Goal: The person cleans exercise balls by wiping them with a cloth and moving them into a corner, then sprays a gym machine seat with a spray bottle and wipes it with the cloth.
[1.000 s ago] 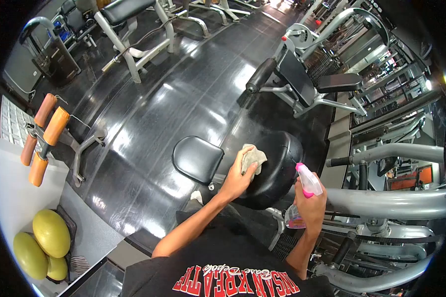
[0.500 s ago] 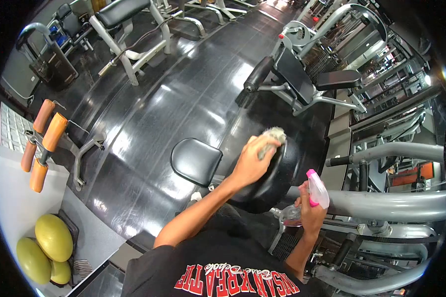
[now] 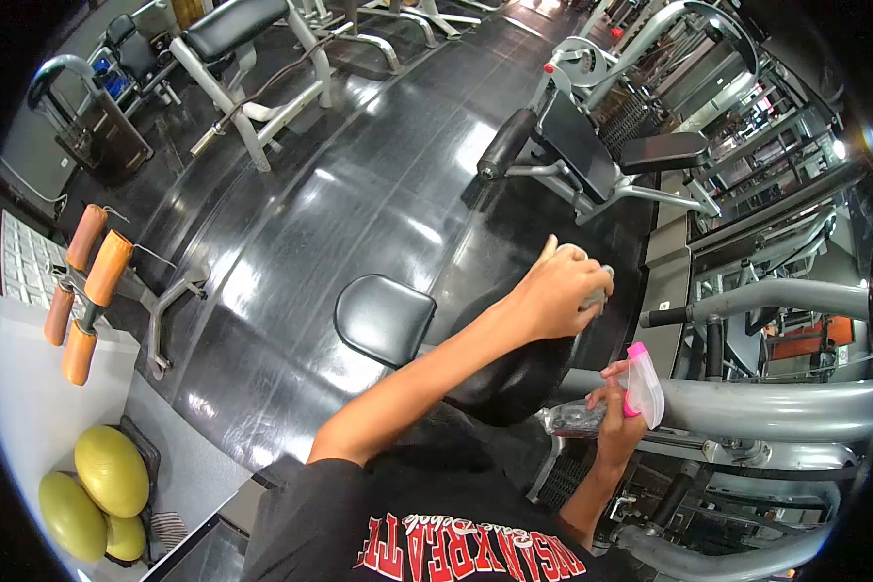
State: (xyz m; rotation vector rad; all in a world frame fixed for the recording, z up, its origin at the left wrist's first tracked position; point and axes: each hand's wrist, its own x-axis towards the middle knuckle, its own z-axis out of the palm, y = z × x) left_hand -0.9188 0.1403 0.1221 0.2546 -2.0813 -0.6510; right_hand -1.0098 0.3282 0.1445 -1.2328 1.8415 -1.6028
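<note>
My left hand (image 3: pixel 565 291) is closed around a greyish cloth (image 3: pixel 600 297), most of it hidden by the fingers. It rests at the far right edge of a black padded machine cushion (image 3: pixel 514 386). In my right hand (image 3: pixel 615 419) is a clear spray bottle (image 3: pixel 577 418) with a pink and white spray head, tilted sideways beside the cushion. A smaller black seat pad (image 3: pixel 385 318) lies to the left of my left forearm.
A thick grey machine tube (image 3: pixel 776 404) runs close to my right hand. Ahead stands a black-padded bench machine (image 3: pixel 577 145). To the left are orange foam rollers (image 3: pixel 107 267) and yellow-green balls (image 3: pixel 112 472). Shiny black flooring (image 3: pixel 359 194) stretches ahead.
My left hand has moved right and slightly down across the cushion with the cloth, its back now turned up. My right hand and the spray bottle have shifted slightly right, the bottle tilting more.
</note>
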